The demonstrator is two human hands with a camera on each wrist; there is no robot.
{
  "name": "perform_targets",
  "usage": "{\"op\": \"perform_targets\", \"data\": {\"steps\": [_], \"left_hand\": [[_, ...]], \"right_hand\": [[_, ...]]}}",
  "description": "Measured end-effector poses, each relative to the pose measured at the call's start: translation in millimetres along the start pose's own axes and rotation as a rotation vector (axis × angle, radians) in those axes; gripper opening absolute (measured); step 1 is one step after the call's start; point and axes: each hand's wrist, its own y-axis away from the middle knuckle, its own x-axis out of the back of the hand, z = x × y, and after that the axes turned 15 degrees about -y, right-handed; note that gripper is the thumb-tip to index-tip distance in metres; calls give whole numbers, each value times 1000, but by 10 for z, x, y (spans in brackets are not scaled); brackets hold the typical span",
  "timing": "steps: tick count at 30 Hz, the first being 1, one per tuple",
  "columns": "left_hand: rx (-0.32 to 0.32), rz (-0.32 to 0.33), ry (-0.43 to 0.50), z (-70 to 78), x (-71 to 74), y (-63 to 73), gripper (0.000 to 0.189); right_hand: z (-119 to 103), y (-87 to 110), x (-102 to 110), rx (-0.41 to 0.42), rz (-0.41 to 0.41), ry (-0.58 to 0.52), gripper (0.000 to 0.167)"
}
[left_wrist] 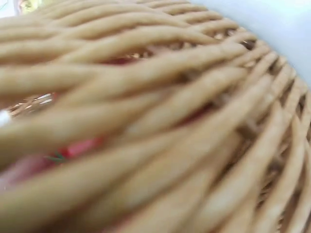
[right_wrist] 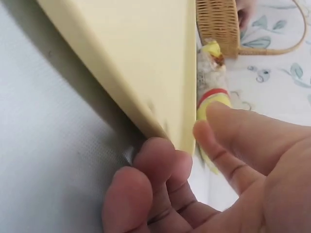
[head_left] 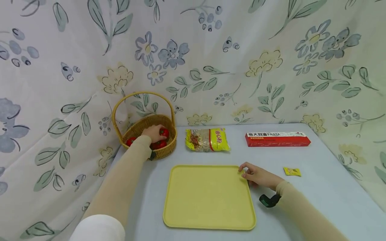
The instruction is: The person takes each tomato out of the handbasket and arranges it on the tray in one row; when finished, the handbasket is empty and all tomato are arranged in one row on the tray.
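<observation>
My left hand (head_left: 153, 133) reaches into a wicker basket (head_left: 144, 124) and grips a red tomato (head_left: 164, 132), though some of its fingers are hidden. Other tomatoes (head_left: 158, 144) lie below and beside it. The left wrist view is filled by the basket's woven wall (left_wrist: 160, 111), with blurred red showing through the gaps. At the far right corner of a yellow tray (head_left: 209, 197), my right hand (head_left: 257, 175) touches the rim with loosely bent fingers. In the right wrist view, fingertips (right_wrist: 155, 160) meet the tray's corner, while the thumb stands away from it.
A yellow, partly clear food packet (head_left: 207, 140) lies behind the tray, right of the basket. Further right is a long red pasta box (head_left: 277, 139). A small yellow sachet (head_left: 292, 171) lies beyond the right hand. Patterned cloth (head_left: 211, 60) hangs behind the table.
</observation>
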Motion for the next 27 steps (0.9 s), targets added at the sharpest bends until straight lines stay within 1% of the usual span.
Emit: {"op": "perform_targets", "data": {"steps": [3,6,9,13,15,17,19,23,25,27], "left_hand": [[14,-10,19,23,-21,6,59],[25,2,37,47,-28,19,57],[34,27,50,64,-33,24,52],[44,74,40,66,-47,15,47],[52,108,35,57,-51,12,48],[51,123,16,53,-49,11,52],[41,117,-18,58,-41,8,56],[5,59,-97,101,-41,-20,65],[4,48,-115,132,-50,-48,68],[17,54,-112,163,-62,-78,70]], "right_hand": [[63,-4,-14,24,22,14,26],[117,-10,-35,47,60,34,24],[145,-17,-57,63,90,43,25],[154,-28,-63,64,102,33,26],[149,-34,-58,68,97,30,26],[138,-33,-52,76,89,28,25],[128,-29,-47,89,81,33,25],[112,-11,-51,97,71,38,23],[103,1,-59,94,73,35,22],[93,12,-67,91,76,28,22]]}}
